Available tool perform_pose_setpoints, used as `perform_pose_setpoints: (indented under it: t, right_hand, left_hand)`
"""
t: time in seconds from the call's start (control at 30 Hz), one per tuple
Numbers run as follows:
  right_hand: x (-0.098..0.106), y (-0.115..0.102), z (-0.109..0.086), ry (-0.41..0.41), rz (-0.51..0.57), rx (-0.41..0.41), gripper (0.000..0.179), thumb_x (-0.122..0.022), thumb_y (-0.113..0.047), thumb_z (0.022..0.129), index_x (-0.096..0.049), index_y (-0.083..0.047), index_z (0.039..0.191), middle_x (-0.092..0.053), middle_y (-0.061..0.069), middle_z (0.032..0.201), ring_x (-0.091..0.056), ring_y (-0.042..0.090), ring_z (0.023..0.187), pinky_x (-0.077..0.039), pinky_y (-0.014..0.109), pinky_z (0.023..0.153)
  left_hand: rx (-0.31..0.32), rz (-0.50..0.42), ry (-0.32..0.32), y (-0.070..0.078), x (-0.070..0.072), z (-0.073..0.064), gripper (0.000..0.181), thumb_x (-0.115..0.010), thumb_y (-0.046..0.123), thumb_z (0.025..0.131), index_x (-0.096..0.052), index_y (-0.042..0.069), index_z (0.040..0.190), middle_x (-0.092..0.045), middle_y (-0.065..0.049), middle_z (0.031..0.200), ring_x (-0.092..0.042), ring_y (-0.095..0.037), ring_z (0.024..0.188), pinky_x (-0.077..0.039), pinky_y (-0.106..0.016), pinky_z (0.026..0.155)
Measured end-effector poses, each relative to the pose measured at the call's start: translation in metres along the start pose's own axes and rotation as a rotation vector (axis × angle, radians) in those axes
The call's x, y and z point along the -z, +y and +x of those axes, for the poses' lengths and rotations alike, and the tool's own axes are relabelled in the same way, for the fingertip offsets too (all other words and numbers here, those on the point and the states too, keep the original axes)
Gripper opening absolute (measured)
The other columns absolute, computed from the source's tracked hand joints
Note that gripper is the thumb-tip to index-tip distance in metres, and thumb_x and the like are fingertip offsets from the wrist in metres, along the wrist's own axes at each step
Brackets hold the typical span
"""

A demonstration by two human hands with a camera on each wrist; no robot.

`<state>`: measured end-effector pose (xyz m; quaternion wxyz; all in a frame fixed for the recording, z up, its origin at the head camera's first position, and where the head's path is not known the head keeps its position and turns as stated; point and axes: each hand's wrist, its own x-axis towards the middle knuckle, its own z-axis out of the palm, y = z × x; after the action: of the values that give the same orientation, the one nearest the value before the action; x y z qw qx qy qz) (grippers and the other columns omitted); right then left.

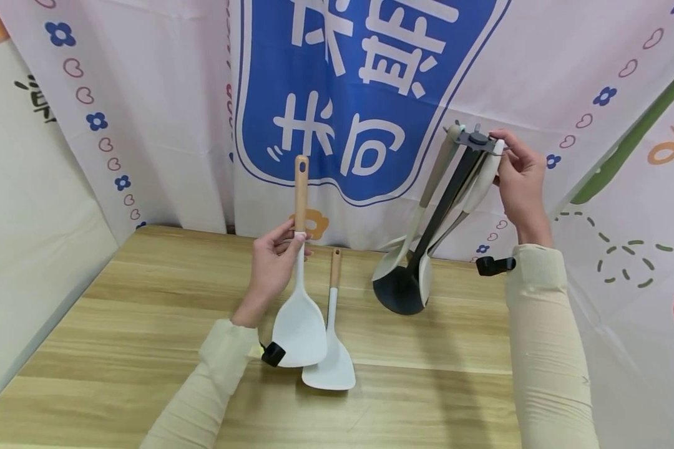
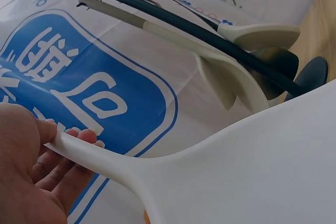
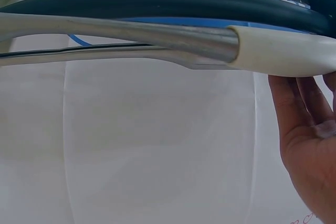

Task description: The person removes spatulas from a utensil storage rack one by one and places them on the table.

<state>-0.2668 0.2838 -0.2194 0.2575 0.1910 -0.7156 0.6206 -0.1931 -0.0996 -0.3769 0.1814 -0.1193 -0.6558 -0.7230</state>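
Note:
A white spatula (image 1: 300, 327) with a wooden handle is upright in my left hand (image 1: 272, 262), its thumb and fingers pinching the neck just below the wood. In the left wrist view its broad white blade (image 2: 252, 166) fills the lower right. My right hand (image 1: 522, 184) is at the top of a hook rack (image 1: 477, 138), fingers and thumb holding the white handle of a spoon (image 1: 487, 178) with a metal shaft. A beige-handled utensil (image 1: 439, 165) hangs on the rack's other side. Between them runs a black stem (image 1: 446, 215) down to a dark round piece (image 1: 400, 293).
A second, smaller white spatula (image 1: 331, 368) with a wooden handle lies on the wooden table (image 1: 118, 324), partly behind the held one. A printed cloth (image 1: 174, 125) with a blue sign hangs right behind the table's back edge.

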Motion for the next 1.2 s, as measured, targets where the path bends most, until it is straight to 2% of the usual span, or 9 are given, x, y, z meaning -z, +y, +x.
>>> perform_pose_setpoints:
  t: [0.2, 0.43, 0.67, 0.77, 0.93, 1.1, 1.2]
  right_hand:
    - [-0.001, -0.002, 0.000, 0.004, -0.012, -0.008, 0.027, -0.056, -0.011, 0.104, -0.073, -0.012, 0.125, -0.066, 0.000, 0.088, -0.056, 0.012, 0.071, -0.052, 0.014, 0.061]
    - [-0.001, -0.001, 0.000, 0.002, 0.002, -0.007, 0.027, -0.056, -0.010, 0.104, -0.073, -0.012, 0.124, -0.065, 0.000, 0.084, -0.054, 0.011, 0.068, -0.050, 0.015, 0.058]
    - [-0.001, 0.000, 0.000, 0.008, -0.001, -0.002, 0.027, -0.056, -0.010, 0.104, -0.072, -0.008, 0.126, -0.060, 0.000, 0.077, -0.051, 0.011, 0.064, -0.047, 0.015, 0.055]
    - [0.000, 0.000, 0.000, 0.010, -0.007, -0.011, 0.027, -0.056, -0.011, 0.104, -0.071, -0.008, 0.127, -0.059, 0.000, 0.077, -0.050, 0.012, 0.065, -0.046, 0.015, 0.055]
    - [0.000, 0.000, 0.000, 0.012, -0.027, -0.014, 0.027, -0.055, -0.010, 0.104, -0.073, -0.012, 0.126, -0.058, -0.001, 0.076, -0.048, 0.012, 0.064, -0.044, 0.016, 0.054]
    - [0.000, 0.000, 0.000, 0.010, -0.022, -0.005, 0.027, -0.055, -0.009, 0.104, -0.073, -0.012, 0.125, -0.058, 0.000, 0.076, -0.048, 0.012, 0.063, -0.043, 0.017, 0.053]
    - [0.000, 0.000, 0.000, 0.010, -0.016, 0.002, 0.027, -0.055, -0.010, 0.104, -0.073, -0.011, 0.125, -0.057, 0.000, 0.074, -0.046, 0.012, 0.062, -0.042, 0.016, 0.052]
  left_hand:
    - [0.010, 0.051, -0.012, -0.001, 0.007, 0.004, 0.041, -0.059, 0.003, 0.102, -0.054, -0.003, 0.142, -0.070, -0.030, 0.110, -0.072, -0.014, 0.071, -0.063, -0.035, 0.072]
    - [0.016, 0.075, -0.005, 0.001, 0.011, 0.006, 0.040, -0.058, 0.004, 0.103, -0.054, -0.005, 0.142, -0.070, -0.030, 0.110, -0.072, -0.015, 0.071, -0.063, -0.039, 0.072]
    - [0.052, 0.127, 0.000, -0.002, 0.015, 0.008, 0.041, -0.057, 0.007, 0.104, -0.053, -0.002, 0.144, -0.070, -0.028, 0.110, -0.070, -0.012, 0.071, -0.063, -0.031, 0.071]
    - [0.064, 0.149, -0.011, -0.003, 0.017, 0.010, 0.041, -0.056, 0.009, 0.105, -0.053, 0.000, 0.145, -0.070, -0.028, 0.111, -0.071, -0.016, 0.073, -0.063, -0.031, 0.071]
    - [0.083, 0.175, -0.026, -0.007, 0.018, 0.011, 0.042, -0.054, 0.006, 0.105, -0.050, -0.002, 0.146, -0.070, -0.029, 0.112, -0.072, -0.029, 0.078, -0.063, -0.034, 0.073]
    - [0.108, 0.176, -0.034, -0.013, 0.019, 0.012, 0.043, -0.054, 0.005, 0.105, -0.048, -0.006, 0.146, -0.070, -0.030, 0.111, -0.072, -0.024, 0.075, -0.063, -0.036, 0.074]
    - [0.121, 0.179, -0.041, -0.017, 0.021, 0.012, 0.044, -0.055, 0.006, 0.105, -0.047, -0.006, 0.146, -0.069, -0.030, 0.112, -0.072, -0.027, 0.076, -0.063, -0.040, 0.075]
